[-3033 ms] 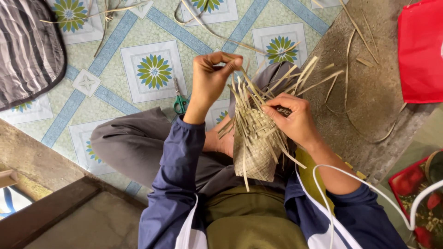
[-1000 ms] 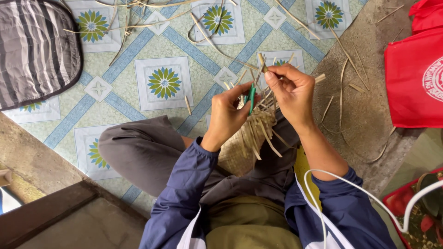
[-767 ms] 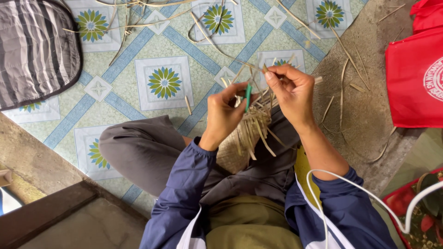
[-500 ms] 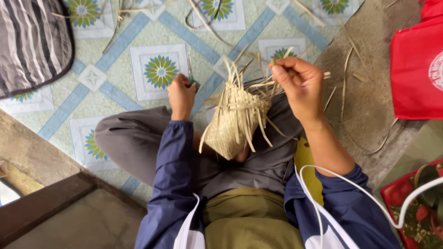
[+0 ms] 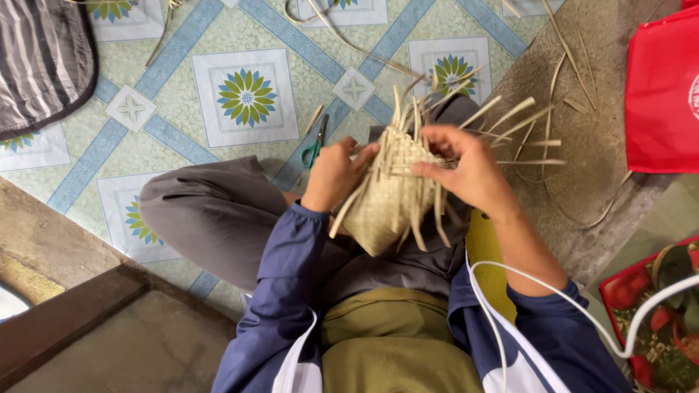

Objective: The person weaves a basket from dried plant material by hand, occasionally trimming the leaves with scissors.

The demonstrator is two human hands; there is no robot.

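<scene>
While held by both hands: woven pouch (image 5: 386,200) | scissors (image 5: 314,148) on floor

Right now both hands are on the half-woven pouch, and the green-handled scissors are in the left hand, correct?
Not quite. The left hand and right hand do both grip the half-woven pouch, but the green-handled scissors lie on the tiled floor just beyond the left hand, not in it. The head view shows this.

red bag (image 5: 661,94), perhaps cloth, far right
</scene>
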